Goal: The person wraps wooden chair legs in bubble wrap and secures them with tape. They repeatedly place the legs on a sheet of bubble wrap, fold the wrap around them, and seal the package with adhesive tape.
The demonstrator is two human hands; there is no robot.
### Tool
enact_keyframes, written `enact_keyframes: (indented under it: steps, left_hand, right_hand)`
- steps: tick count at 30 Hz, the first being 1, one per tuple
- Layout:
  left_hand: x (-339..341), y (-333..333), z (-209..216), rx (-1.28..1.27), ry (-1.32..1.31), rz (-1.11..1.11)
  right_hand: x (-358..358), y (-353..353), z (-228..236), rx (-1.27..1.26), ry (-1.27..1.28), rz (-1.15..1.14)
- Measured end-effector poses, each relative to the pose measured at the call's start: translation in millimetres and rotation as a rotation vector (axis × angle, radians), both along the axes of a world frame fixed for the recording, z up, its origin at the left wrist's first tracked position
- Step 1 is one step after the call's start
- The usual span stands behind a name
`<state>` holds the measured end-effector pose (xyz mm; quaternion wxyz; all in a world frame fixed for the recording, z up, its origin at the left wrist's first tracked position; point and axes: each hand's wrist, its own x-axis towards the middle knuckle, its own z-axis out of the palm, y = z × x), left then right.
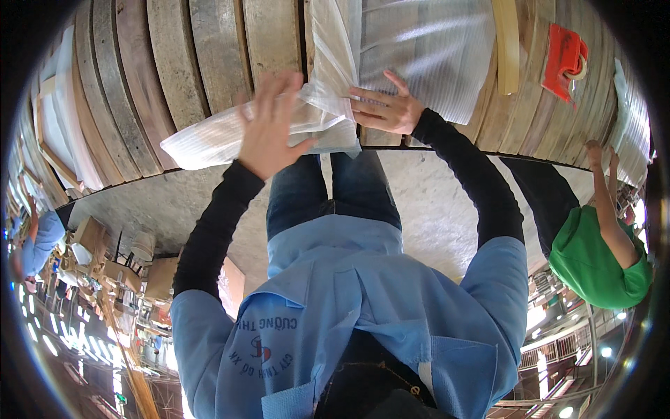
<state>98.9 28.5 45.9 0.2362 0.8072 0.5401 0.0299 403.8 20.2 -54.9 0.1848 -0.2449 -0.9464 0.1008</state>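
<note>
Our left hand [271, 126], at eleven o'clock, is splayed, gripping nothing; our right hand [391, 109], at one, rests open-fingered on foam [426, 59] we should keep smooth.

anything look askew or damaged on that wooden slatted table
No damage or spill stands out. The translucent white ribbed sheeting looks a bit untidy: creased and bunched between the bare left hand and bare right hand, smoother farther right.

Left fingers [268, 102] blurred; sheet [433, 63] cut off above.
</note>
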Motion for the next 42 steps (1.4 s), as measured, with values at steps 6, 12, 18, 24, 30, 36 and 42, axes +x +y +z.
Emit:
enact_keyframes:
  steps: [6,12,18,24,30,36,42]
  left_hand:
    - [3,2,-50,0.269,-0.335,-0.296]
    - [1,-8,-76,0.244,-0.422,-0.452]
    - [8,-5,-71,0.257,-0.425,-0.450]
    - [10,-4,-66,0.323,-0.341,-0.517]
    - [21,-53,-51,0.232,0.024,-0.360]
    - [58,-78,-18,0.021,0.339,-0.223]
    - [72,-70,-14,0.062,0.472,-0.304]
  right_hand:
    - [5,2,6,-0.094,-0.104,0.077]
    - [4,3,23,-0.140,-0.038,0.024]
    - [-65,164,52,-0.207,0.591,-1.130]
    - [-74,277,3,-0.286,0.358,-1.347]
    - [-44,262,-2,-0.159,0.150,-1.312]
    - [120,225,20,-0.027,-0.242,-1.774]
    - [206,228,12,-0.334,-0.208,-1.522]
